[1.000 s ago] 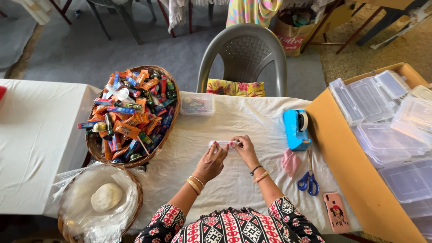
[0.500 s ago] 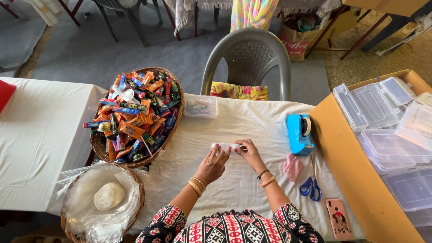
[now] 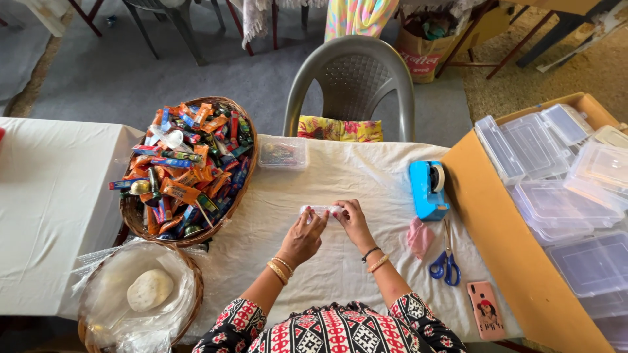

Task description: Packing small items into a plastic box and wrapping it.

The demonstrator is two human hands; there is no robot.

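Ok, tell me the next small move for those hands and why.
Probably reach the right hand to the blue tape dispenser for a strip: both hands pinch the small clear-wrapped packet on the white cloth, the left hand can keep it pinned, and the dispenser stands just right of it.

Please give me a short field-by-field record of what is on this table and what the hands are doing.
surface: table with white cloth
left hand: pinches one end of the small clear packet
right hand: pinches its other end
left of hands: wicker basket heaped with wrapped sweets; lower basket with pale dough lump on plastic
right of hands: blue tape dispenser, pink cloth, blue scissors, phone
far right: clear lidded boxes
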